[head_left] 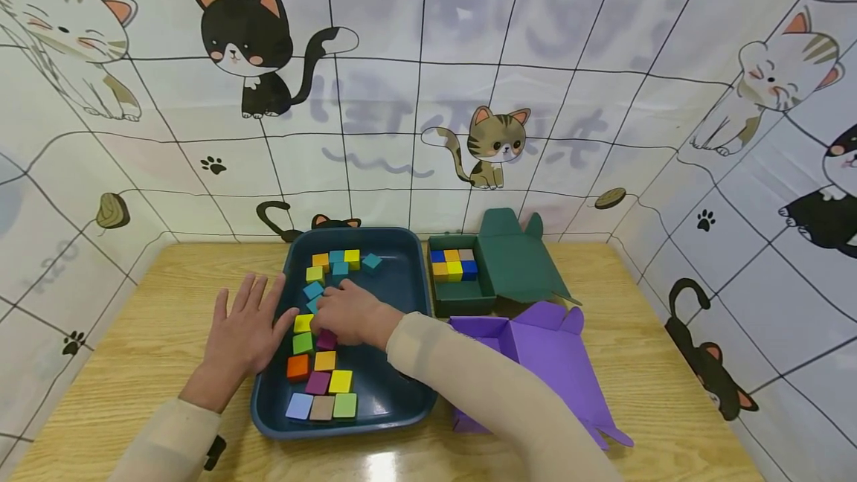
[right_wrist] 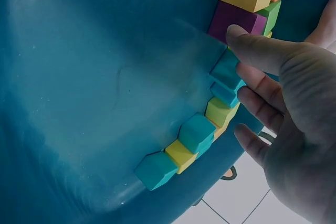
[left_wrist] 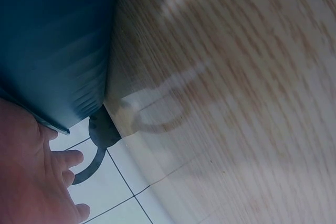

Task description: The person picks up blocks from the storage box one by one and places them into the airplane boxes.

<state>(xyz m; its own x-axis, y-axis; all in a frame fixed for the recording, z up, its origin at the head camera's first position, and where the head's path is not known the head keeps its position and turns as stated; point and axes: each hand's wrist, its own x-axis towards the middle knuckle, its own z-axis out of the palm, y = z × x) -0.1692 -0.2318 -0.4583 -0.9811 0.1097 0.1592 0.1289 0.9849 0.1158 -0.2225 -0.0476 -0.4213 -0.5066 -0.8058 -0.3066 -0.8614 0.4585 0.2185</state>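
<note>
My right hand [head_left: 351, 315] reaches over the dark blue tray [head_left: 388, 378], among the coloured cubes along its left side. In the right wrist view its thumb lies against a purple cube [right_wrist: 231, 19], and the other fingers are spread loosely beside a teal cube [right_wrist: 227, 69]. My left hand [head_left: 244, 333] rests at the tray's left rim with straight fingers; its thumb reaches over the edge near a yellow cube [head_left: 303, 323]. Several more cubes stand at the tray's far end, with a blue cube [head_left: 299, 406] and others at the near end.
Right of the tray, a green box [head_left: 460, 291] with its lid folded back holds several cubes. In front of it lies an opened purple box [head_left: 552, 370], partly covered by my right sleeve [head_left: 482, 385]. A cat-patterned backdrop [head_left: 382, 95] surrounds the wooden table [head_left: 161, 303].
</note>
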